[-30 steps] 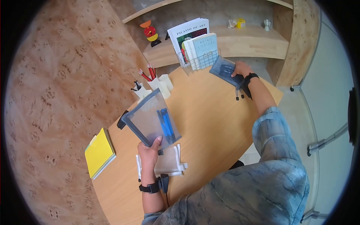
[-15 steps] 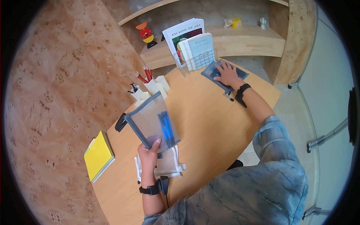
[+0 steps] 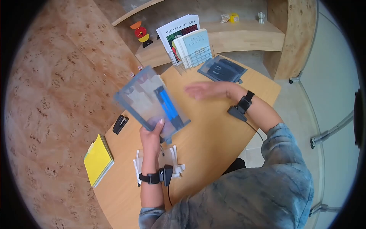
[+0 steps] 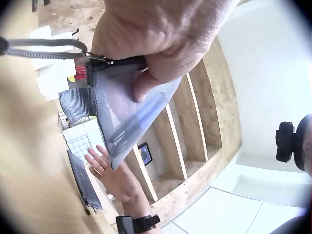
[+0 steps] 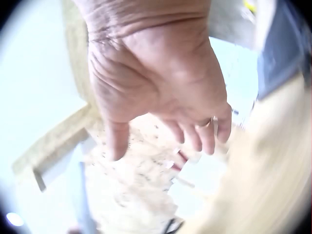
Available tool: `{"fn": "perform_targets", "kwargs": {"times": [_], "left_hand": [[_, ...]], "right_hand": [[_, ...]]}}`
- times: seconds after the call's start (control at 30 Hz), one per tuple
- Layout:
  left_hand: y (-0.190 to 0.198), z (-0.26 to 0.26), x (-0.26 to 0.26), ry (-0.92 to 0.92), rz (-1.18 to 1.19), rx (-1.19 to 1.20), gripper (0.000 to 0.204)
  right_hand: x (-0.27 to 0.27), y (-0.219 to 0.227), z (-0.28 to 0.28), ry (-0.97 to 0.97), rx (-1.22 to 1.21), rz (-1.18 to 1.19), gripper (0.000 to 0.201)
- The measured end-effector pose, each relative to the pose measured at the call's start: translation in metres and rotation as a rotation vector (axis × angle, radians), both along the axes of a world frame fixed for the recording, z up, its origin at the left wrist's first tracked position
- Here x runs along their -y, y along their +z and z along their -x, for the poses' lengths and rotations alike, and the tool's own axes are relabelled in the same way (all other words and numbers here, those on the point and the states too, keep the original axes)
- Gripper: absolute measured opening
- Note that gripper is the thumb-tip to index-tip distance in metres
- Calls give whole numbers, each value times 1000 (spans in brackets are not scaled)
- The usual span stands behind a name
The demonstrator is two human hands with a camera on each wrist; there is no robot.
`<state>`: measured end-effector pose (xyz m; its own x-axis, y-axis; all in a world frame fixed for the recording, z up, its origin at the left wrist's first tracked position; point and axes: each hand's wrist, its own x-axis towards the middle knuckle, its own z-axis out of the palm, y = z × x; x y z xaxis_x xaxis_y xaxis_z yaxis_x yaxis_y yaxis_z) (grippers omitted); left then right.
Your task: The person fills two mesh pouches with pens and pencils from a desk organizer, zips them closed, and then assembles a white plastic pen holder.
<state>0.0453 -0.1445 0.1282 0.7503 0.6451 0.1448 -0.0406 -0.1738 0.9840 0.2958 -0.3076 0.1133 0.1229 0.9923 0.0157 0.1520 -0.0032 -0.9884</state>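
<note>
My left hand (image 3: 151,138) grips a translucent zip pouch (image 3: 139,101) with grey edging by its lower corner, thumb on the front. Blue pens (image 3: 168,105) show through its side. In the left wrist view a grey cord loop (image 4: 46,48) hangs from the pouch's zipper. My right hand (image 3: 207,91) is in the air over the table with fingers extended, holding nothing; its bare palm fills the right wrist view. Just beyond it, a second grey-edged pouch (image 3: 223,69) with dark pens inside lies flat beside the wire book basket (image 3: 196,59).
Below my left hand lies a white-trimmed clear pouch (image 3: 175,160). A black stapler (image 3: 120,124) and a yellow notebook (image 3: 98,158) are at the left edge. White pen holders stand behind the raised pouch. Books (image 3: 197,42) fill the basket; a shelf (image 3: 248,40) runs behind.
My right hand set the dark-pen pouch down near the basket, pressed on it, then left it and moved left. My left hand raised and tilted the blue-pen pouch.
</note>
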Motion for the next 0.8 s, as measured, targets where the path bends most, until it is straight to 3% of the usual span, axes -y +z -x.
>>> {"fn": "perform_targets", "kwargs": {"times": [0.07, 0.17, 0.27, 0.37, 0.47, 0.6, 0.7, 0.8], "left_hand": [[10, -15, 6, -28, -105, 8, 17], [42, -24, 25, -32, -321, -29, 16], [54, -36, 27, -42, -412, 71, 15], [55, -43, 24, -54, -282, 88, 15], [45, -49, 18, -99, -159, 141, 16], [31, -52, 21, -145, 8, 151, 16], [1, -60, 14, -187, -100, 59, 21], [-12, -58, 23, -309, 149, -81, 23]], "right_hand": [[1, 10, 41, 72, -69, -114, 72], [-13, 8, 59, 91, -53, -245, 58], [-20, 11, 70, -97, -215, -352, 49], [-26, 16, 72, -186, -306, -348, 40], [-19, 25, 75, -301, -189, -327, 32], [-20, 15, 71, -414, -215, -383, 24], [-20, 10, 61, -467, -259, -401, 22], [-13, 10, 44, -531, -220, -333, 20]]}}
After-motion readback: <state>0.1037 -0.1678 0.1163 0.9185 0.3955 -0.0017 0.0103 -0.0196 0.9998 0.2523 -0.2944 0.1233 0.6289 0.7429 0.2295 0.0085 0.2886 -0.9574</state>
